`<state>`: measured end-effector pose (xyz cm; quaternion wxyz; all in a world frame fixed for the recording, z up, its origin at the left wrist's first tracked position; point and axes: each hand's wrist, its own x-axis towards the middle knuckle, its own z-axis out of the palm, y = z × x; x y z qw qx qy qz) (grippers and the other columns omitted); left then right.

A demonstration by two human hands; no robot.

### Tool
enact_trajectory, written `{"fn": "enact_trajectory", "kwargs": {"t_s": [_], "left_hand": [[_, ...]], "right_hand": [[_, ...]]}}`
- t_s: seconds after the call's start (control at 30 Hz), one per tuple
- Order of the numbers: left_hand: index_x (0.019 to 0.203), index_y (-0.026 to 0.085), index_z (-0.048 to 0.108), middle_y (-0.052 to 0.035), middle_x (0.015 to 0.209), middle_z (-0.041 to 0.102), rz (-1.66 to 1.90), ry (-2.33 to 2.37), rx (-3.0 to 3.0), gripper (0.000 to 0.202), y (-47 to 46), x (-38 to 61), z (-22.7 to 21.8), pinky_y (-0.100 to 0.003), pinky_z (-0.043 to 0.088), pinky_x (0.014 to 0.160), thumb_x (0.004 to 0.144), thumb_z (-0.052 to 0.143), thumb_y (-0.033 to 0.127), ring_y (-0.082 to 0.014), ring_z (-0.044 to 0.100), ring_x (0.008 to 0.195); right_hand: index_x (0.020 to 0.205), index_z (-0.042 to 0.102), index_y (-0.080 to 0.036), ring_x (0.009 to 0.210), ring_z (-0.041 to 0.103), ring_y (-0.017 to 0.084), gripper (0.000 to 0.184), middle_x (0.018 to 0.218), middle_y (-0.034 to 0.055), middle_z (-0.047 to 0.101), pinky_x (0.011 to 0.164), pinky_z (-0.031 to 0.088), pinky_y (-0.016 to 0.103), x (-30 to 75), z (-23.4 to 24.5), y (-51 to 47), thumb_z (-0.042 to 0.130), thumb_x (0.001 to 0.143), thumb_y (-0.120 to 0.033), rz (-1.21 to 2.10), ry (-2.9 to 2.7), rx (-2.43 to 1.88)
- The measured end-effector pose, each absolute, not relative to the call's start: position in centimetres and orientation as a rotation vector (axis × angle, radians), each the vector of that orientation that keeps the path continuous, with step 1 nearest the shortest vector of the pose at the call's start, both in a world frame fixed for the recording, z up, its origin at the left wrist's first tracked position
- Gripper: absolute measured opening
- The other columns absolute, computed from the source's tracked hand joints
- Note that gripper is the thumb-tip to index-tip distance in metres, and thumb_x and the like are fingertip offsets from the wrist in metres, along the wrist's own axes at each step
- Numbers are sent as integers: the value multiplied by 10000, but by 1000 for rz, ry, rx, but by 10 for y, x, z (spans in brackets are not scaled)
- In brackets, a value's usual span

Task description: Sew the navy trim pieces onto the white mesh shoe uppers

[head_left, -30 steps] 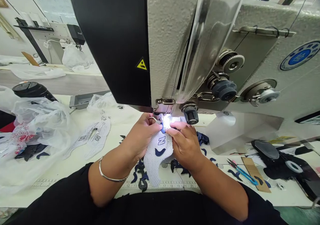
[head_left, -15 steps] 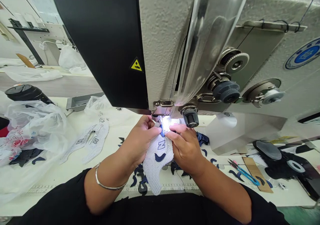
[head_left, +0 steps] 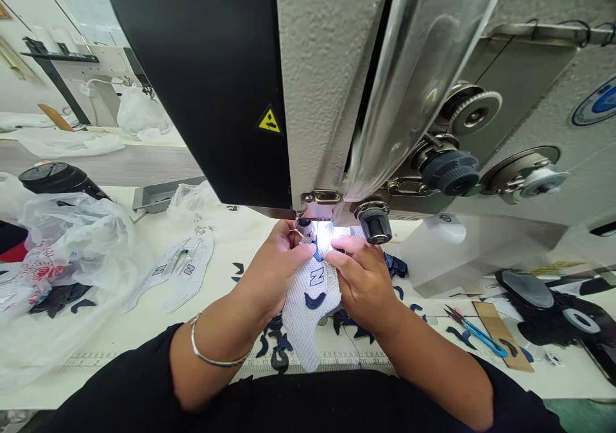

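Observation:
A white mesh shoe panel (head_left: pixel 308 308) with a navy letter patch and navy curved pieces lies under the lit needle of a grey sewing machine (head_left: pixel 327 93). My left hand (head_left: pixel 272 269), with a silver bangle on the wrist, pinches the panel's left edge right beside the needle. My right hand (head_left: pixel 360 276) presses its fingers closed on the panel's right edge, fingertips almost touching the left ones. The needle area is partly hidden behind my fingers.
Loose navy cut pieces (head_left: pixel 276 349) lie near the table's front edge. More white panels (head_left: pixel 180 272) and crumpled plastic bags (head_left: pixel 72 240) sit to the left, blue thread snips (head_left: pixel 474 330) and black parts (head_left: pixel 553 311) to the right. A second machine stands far left.
The view shifted a little closer to the machine. Both hands stayed pinched on the panel at the needle, with the panel turned slightly.

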<state>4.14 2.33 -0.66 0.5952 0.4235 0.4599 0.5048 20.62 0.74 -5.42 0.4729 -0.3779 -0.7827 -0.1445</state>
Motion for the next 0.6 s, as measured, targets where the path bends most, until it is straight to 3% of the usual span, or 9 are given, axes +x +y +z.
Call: {"fn": "enact_trajectory", "kwargs": {"t_s": [0.33, 0.6], "left_hand": [[1041, 235, 556, 44, 757, 535, 1170, 1092, 1024, 378, 23, 39, -11, -252, 435, 595, 721, 754, 268, -127, 543, 644], [1043, 229, 558, 47, 744, 548, 1125, 1010, 1018, 379, 24, 33, -11, -241, 444, 590, 733, 775, 262, -118, 552, 630]], "right_hand": [[1093, 654, -237, 1052, 631, 234, 338, 1071, 69, 669, 899, 490, 414, 208, -52, 9, 521, 875, -16, -355, -1927, -943], [1122, 670, -240, 1060, 619, 241, 243, 1043, 77, 672, 928, 475, 428, 209, -48, 12, 546, 938, -140, -340, -1947, -980]]}}
